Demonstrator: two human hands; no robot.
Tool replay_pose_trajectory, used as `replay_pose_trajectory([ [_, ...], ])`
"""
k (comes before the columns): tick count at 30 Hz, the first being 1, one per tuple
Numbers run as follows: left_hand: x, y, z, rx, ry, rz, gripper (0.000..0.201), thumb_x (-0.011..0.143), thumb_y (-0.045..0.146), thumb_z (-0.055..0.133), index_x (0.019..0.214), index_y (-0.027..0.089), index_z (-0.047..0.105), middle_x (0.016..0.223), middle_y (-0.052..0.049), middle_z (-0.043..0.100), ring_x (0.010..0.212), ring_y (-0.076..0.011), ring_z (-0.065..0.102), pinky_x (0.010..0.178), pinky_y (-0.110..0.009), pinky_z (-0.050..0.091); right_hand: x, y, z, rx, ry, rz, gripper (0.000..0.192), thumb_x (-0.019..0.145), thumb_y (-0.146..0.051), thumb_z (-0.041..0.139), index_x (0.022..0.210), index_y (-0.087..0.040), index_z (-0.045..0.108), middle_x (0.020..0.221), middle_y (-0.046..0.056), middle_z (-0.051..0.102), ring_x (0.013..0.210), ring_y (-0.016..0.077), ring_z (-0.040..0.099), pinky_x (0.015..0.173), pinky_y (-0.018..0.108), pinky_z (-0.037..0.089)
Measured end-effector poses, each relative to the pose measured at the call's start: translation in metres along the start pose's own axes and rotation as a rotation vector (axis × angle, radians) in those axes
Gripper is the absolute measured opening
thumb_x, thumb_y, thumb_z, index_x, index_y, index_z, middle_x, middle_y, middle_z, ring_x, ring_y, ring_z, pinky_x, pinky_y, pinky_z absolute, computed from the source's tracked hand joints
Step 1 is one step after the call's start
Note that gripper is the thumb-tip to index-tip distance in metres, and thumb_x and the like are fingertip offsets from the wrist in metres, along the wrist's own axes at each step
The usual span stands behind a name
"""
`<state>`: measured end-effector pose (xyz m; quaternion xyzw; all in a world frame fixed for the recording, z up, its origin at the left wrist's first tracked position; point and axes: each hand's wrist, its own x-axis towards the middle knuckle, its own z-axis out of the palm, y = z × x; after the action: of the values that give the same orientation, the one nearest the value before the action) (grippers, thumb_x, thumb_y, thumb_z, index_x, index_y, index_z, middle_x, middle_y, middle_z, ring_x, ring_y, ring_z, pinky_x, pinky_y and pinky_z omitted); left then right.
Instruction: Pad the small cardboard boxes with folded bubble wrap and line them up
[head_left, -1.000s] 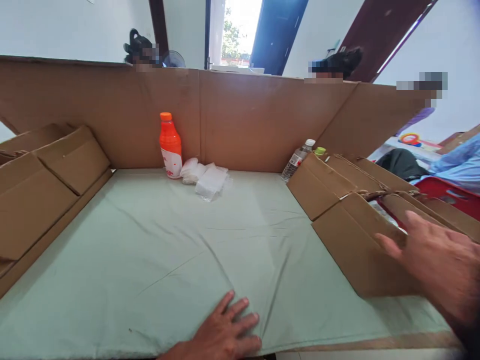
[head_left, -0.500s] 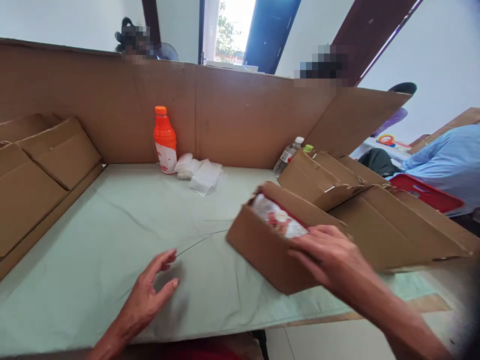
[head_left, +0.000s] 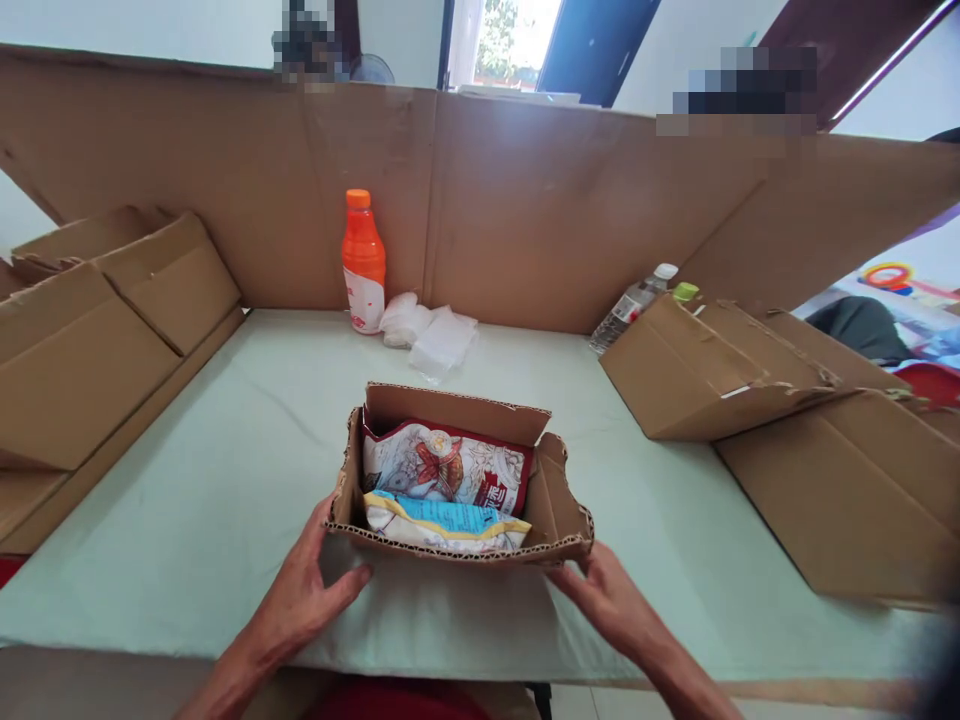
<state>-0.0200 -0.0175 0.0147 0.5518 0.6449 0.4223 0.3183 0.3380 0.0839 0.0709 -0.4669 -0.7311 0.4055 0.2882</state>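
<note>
An open-topped cardboard box with ragged cut edges is in front of me at the middle of the table. Inside lie a white and dark-red printed pouch and, nearer me, a blue, yellow and white packet. My left hand grips the box's left end, its thumb along the near side and its fingertips partly hidden by the wall. At the near right corner, my right hand holds the box from below and outside; some of its fingers are out of sight.
An orange bottle and clear plastic bags stand by the back cardboard wall. A clear bottle leans at right, behind cardboard boxes. More cardboard boxes line the left. People are partly visible beyond the wall.
The box has come from the right to the middle and turned its long side toward me. My left hand, formerly free and spread, now holds its left end. My view has shifted.
</note>
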Motion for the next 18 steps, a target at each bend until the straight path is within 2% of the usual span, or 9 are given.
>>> replay_pose_trajectory([
  [4,0.028,-0.001,0.007,-0.023,0.066,-0.085,0.058,0.075,0.057,0.071,0.117,0.017,0.067,0.113,-0.016,0.072,0.118,-0.0381,0.065,0.104,-0.054,0.051,0.021,0.0,0.028,0.057,-0.012,-0.031,0.043,0.092,-0.051,0.054,0.116,-0.02,0.074,0.111,0.011,0.076,0.097,0.0301,0.071,0.089,0.043,0.059],
  [7,0.058,-0.008,-0.002,-0.036,0.198,-0.149,0.058,0.065,0.061,0.076,0.102,0.017,0.067,0.104,-0.015,0.073,0.104,-0.0376,0.069,0.092,-0.051,0.056,0.063,-0.007,0.039,0.087,-0.023,-0.079,0.041,0.09,-0.037,0.054,0.125,-0.021,0.069,0.118,0.009,0.074,0.1,0.0279,0.069,0.09,0.042,0.057],
  [11,0.099,-0.017,-0.018,-0.021,0.391,-0.173,0.065,0.058,0.059,0.078,0.105,0.016,0.061,0.1,-0.012,0.071,0.096,-0.0335,0.068,0.087,-0.048,0.055,0.135,-0.003,0.061,0.18,-0.093,-0.141,0.045,0.089,-0.021,0.048,0.132,-0.019,0.063,0.12,0.008,0.073,0.103,0.0228,0.069,0.091,0.038,0.057],
  [13,0.11,-0.022,-0.019,-0.02,0.459,-0.176,0.069,0.058,0.059,0.078,0.109,0.016,0.059,0.101,-0.011,0.069,0.098,-0.0324,0.066,0.09,-0.047,0.053,0.165,0.006,0.071,0.13,-0.104,-0.224,0.047,0.089,-0.016,0.046,0.133,-0.018,0.062,0.121,0.009,0.073,0.103,0.0203,0.07,0.089,0.035,0.058],
  [15,0.114,-0.026,-0.017,-0.033,0.503,-0.179,0.07,0.059,0.058,0.077,0.111,0.015,0.058,0.103,-0.01,0.068,0.101,-0.0319,0.065,0.093,-0.047,0.052,0.188,0.019,0.073,0.02,-0.065,-0.308,0.046,0.088,-0.013,0.048,0.131,-0.019,0.063,0.124,0.009,0.071,0.108,0.0199,0.068,0.091,0.035,0.057],
  [18,0.11,-0.029,-0.011,-0.054,0.542,-0.195,0.068,0.059,0.057,0.078,0.11,0.015,0.058,0.097,-0.008,0.067,0.098,-0.0311,0.065,0.093,-0.046,0.053,0.212,0.037,0.061,-0.091,0.053,-0.334,0.045,0.086,-0.009,0.052,0.127,-0.021,0.066,0.134,0.01,0.066,0.125,0.0246,0.059,0.107,0.045,0.048],
])
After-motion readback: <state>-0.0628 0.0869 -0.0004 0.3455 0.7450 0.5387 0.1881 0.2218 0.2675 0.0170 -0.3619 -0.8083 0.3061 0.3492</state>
